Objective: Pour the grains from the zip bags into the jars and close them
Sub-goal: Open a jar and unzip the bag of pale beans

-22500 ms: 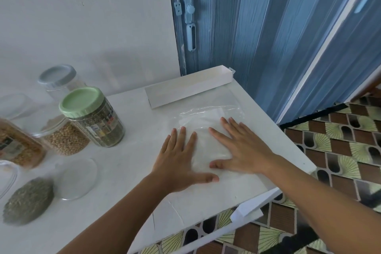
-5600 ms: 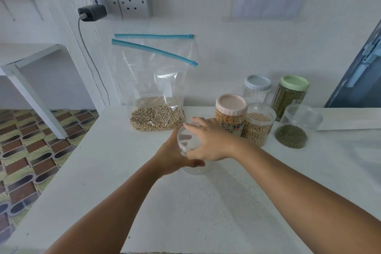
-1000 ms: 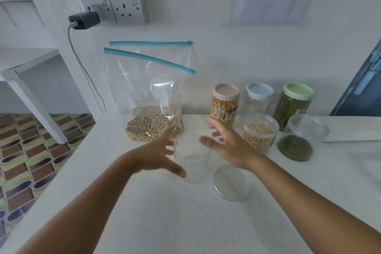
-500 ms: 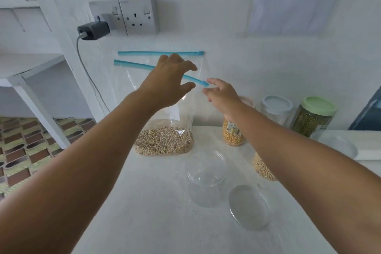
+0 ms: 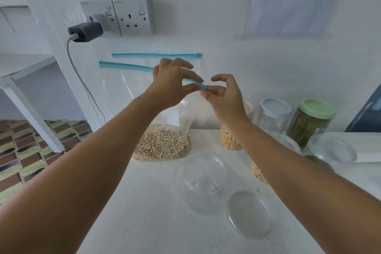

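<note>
Between the two raised hands sits the near end of the zip bag's blue zipper strip [image 5: 203, 85], pinched by the left hand [image 5: 171, 80] and met by the right hand's [image 5: 223, 97] loosely curled fingertips, its length running leftward past the left hand while the grain-filled bag [image 5: 162, 146] stands below both hands against the wall, behind the open clear jar [image 5: 204, 183].

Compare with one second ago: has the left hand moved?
Yes. The left hand has risen from beside the empty jar to pinch the bag's blue zip strip.
</note>
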Demonstrator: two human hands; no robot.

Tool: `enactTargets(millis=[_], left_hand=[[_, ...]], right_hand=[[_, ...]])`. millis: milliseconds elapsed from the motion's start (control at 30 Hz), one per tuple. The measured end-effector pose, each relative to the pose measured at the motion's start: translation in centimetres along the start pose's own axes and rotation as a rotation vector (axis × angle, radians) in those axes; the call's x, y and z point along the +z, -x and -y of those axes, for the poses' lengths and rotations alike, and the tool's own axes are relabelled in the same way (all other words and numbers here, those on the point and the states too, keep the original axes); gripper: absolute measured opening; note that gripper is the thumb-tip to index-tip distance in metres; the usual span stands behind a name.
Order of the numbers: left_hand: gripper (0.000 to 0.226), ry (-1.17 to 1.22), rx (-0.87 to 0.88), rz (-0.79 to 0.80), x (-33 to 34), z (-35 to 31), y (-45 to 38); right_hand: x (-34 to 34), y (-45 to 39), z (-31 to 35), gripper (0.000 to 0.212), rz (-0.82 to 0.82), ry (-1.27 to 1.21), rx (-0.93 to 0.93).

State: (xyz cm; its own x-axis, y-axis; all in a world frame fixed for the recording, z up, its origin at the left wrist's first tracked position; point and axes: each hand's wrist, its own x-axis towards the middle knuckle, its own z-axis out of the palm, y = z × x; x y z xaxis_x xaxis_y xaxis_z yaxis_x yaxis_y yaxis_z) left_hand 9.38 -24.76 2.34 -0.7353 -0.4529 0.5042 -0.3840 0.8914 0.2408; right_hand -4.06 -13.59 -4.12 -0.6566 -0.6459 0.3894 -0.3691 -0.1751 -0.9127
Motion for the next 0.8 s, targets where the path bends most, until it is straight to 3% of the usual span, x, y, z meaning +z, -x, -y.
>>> enactTargets(millis=[200, 367, 500, 800], left_hand=[[0.017, -0.009, 0.056, -0.099, -0.5, 0.7, 0.7], [0.017, -0.029, 0.086, -0.084, -0.2, 0.6, 1.5], [0.017, -0.062, 0.116, -0.116, -0.8, 0.8, 2.1], [0.021, -0.145, -0.011, -0.157, -3.9, 4.5, 3.9]], right_hand=[[-0.9, 0.5, -0.2, 0.026, -0.040, 0.064, -0.067], [-1.5, 0.9, -0.1, 0.021, 0.092, 0.203, -0.151], [-1.9, 1.1, 0.2, 0.011, 0.064, 0.272, -0.176], [-4.4, 1.7, -0.7, 0.005, 0.042, 0.395, -0.137]])
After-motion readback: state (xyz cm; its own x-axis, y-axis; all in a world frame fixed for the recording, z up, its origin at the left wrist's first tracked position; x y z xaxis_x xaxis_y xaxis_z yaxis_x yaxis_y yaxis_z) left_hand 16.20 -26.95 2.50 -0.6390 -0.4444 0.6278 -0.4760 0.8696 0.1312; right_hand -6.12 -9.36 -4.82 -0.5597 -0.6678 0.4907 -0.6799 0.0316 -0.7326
